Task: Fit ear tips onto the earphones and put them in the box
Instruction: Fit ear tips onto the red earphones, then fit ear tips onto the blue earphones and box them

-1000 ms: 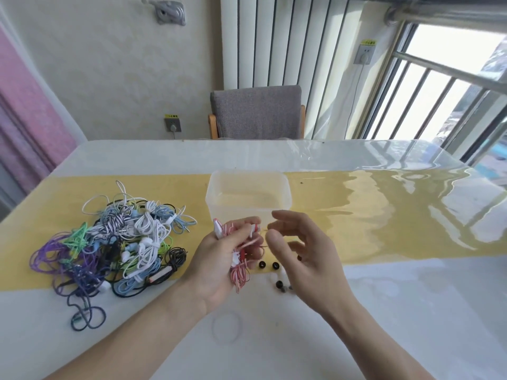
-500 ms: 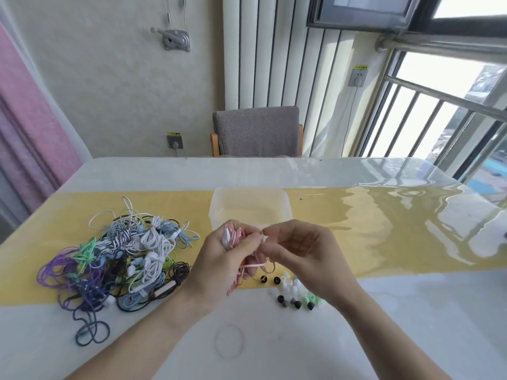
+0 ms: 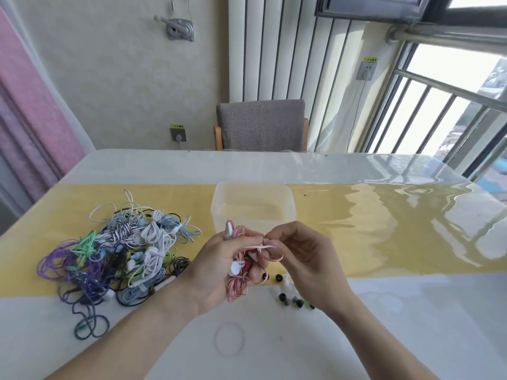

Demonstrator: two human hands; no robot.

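Left hand curled round a bundled pink-and-white earphone, thin striped cord looped in a loose hank, smooth white bud poking out near the palm. Right hand pinching one end of that same cord between thumb and forefinger, right up against the left fingertips, other fingers loosely bent. Both held just above the table, glossy and kinda wavy with reflections, yellow band across the middle.

Translucent plastic box directly behind the hands, squarish with rounded corners, frosted walls, nothing visible inside. Little rubbery ear tips scattered on the white part below the right hand, mostly black dome shapes, a grey one, a few pale ones, something green half hidden by the wrist.

Off to the left, big tangled pile of earphones: purple, green, white, light blue, black, one zebra-striped cord. Grey fabric chair at the far edge.
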